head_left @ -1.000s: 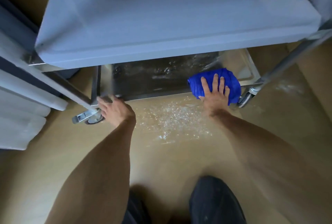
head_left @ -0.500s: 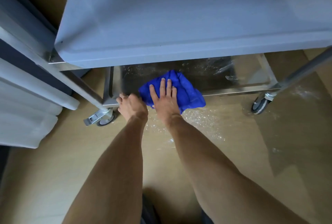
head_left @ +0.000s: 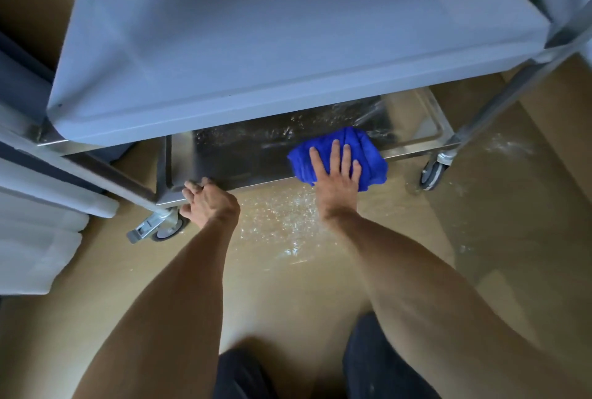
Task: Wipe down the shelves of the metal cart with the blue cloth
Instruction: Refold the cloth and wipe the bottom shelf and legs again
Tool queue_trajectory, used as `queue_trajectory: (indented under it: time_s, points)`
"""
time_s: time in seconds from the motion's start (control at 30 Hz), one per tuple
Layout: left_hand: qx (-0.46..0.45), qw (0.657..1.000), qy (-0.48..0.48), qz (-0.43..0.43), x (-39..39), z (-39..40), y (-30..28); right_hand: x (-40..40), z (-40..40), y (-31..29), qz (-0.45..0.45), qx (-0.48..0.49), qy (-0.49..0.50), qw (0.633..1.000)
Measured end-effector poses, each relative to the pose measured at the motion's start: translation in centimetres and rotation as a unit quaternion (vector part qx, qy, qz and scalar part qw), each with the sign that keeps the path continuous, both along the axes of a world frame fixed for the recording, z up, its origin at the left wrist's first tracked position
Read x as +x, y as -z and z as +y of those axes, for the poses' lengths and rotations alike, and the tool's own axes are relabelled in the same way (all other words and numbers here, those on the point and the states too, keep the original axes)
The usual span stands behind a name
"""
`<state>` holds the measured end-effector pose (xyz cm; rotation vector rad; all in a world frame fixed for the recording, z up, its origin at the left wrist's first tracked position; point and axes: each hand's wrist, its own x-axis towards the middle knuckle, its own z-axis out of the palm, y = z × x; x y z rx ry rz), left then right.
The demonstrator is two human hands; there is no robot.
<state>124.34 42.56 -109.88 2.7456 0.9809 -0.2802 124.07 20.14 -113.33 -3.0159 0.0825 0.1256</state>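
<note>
At right of centre the flat-fingered right hand [head_left: 336, 171] presses the blue cloth [head_left: 368, 158] on the cart's bottom shelf [head_left: 230, 161], white specks remaining behind, while the left hand [head_left: 208, 200] grips its front-left rim.

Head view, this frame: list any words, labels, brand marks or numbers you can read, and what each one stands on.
None: no readable text anywhere in this frame.
The grey upper shelf and the shiny steel bottom shelf of the metal cart carry no label or mark.
The crumpled blue cloth under the right hand shows no tag.
</note>
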Motion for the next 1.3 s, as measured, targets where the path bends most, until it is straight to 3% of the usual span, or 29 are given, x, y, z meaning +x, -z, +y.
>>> queue_trajectory:
  time_s: [0.2, 0.37, 0.5, 0.57, 0.63, 0.7, 0.73, 0.83, 0.9, 1.03, 1.1, 1.2, 1.3]
  points:
    - [0.007, 1.0, 0.01, -0.003, -0.1, -1.0, 0.3, 2.1, -12.0, -0.3, 0.05, -0.053, 0.09, 0.993]
    - [0.084, 0.992, 0.013, 0.097, 1.6, -3.4, 0.1, 1.1, -6.8, 0.2, 0.025, -0.064, 0.069, 0.995]
    - [0.054, 0.988, 0.112, 0.093, 4.0, -10.9, -0.7, 0.1, -1.6, 0.6, -0.022, 0.073, 0.034, 0.996]
    - [0.03, 0.989, 0.12, 0.085, 4.7, -13.8, -0.6, 0.2, -1.8, 0.3, -0.077, 0.208, 0.092, 0.971]
    - [0.022, 0.99, 0.119, 0.071, 5.1, -14.1, -0.2, 1.1, -3.8, -0.4, -0.133, 0.358, 0.198, 0.903]
    - [0.028, 0.989, 0.131, 0.055, 5.3, -13.3, 0.2, 3.4, -7.5, -1.2, -0.173, 0.378, 0.311, 0.854]
    - [0.032, 0.989, 0.138, 0.048, 5.3, -13.1, 0.3, 4.9, -9.8, -1.4, -0.167, 0.352, 0.352, 0.851]
    - [0.042, 0.988, 0.145, 0.028, 4.9, -13.3, 0.8, 7.5, -14.8, -1.4, -0.103, 0.235, 0.387, 0.886]
    - [0.054, 0.988, 0.144, 0.026, 4.7, -13.6, 1.0, 6.3, -13.4, -1.0, -0.097, 0.209, 0.369, 0.9]
    - [0.042, 0.989, 0.14, 0.019, 3.9, -13.5, -0.1, 0.1, -4.2, 0.4, -0.082, 0.191, 0.138, 0.968]
    - [0.03, 0.989, 0.143, 0.005, 3.4, -13.2, -1.1, -0.6, -2.2, 0.4, -0.066, 0.176, 0.077, 0.979]
    - [0.047, 0.985, 0.163, -0.012, 2.8, -12.3, -1.8, 2.2, -4.9, -0.2, -0.042, 0.149, 0.11, 0.982]
    - [0.059, 0.982, 0.176, -0.016, 2.3, -12.0, -2.0, 5.3, -10.6, -0.1, -0.054, 0.097, 0.229, 0.967]
